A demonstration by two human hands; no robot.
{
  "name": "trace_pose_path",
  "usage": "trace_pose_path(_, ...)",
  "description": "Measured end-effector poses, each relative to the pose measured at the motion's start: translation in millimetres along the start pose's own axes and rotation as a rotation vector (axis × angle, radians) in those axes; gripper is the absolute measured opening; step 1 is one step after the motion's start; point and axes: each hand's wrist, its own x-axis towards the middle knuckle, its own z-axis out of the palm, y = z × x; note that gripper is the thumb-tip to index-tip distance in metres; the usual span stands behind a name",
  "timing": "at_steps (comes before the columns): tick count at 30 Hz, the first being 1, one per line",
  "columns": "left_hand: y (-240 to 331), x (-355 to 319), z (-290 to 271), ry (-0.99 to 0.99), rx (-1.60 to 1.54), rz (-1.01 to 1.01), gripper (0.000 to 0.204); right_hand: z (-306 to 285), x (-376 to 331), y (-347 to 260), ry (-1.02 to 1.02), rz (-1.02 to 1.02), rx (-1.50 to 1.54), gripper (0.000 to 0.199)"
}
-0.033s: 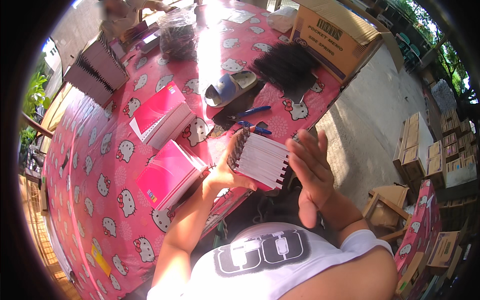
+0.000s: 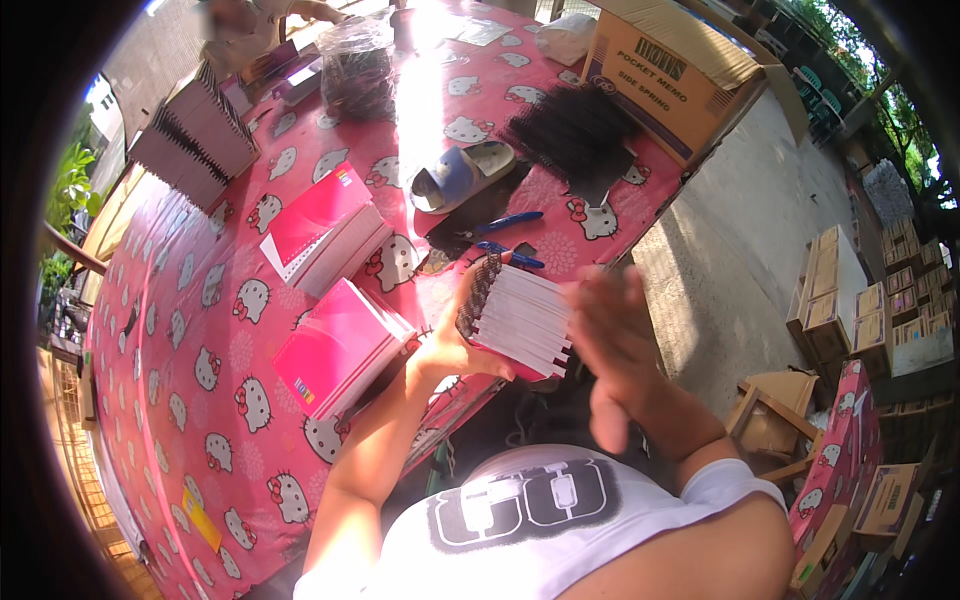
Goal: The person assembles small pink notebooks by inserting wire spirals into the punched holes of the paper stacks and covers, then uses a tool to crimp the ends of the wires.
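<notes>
My left hand grips a stack of small notebooks with white page edges and black spiral wire along the far end. I hold the stack just off the near edge of the table. My right hand is blurred, with flat fingers spread. It lies against the right side of the stack, but I cannot tell if it grips. Two piles of pink-covered notebooks lie on the table to the left of the held stack.
The table has a pink cartoon-cat cloth. On it lie two blue pens, a sandal, loose black spiral coils, a bag of coils, a cardboard box and upright notebook rows. Another person is at the far end. Boxes stand at right.
</notes>
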Motion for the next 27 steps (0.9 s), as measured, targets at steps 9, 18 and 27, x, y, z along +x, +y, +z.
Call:
trace_pose_path(9, -4, 1, 0, 0.021, -0.017, 0.023, 0.124, 6, 11, 9, -0.183, 0.037, 0.015, 0.107)
trace_pose_path(18, -7, -8, -5, 0.053, -0.086, -0.133, 0.122, 12, 4, 3, -0.343, 0.042, -0.129, 0.103)
trace_pose_path(27, -10, -5, -9, 0.012, -0.018, -0.056, 0.121, 2, 8, 14, -0.235, 0.083, 0.153, 0.099)
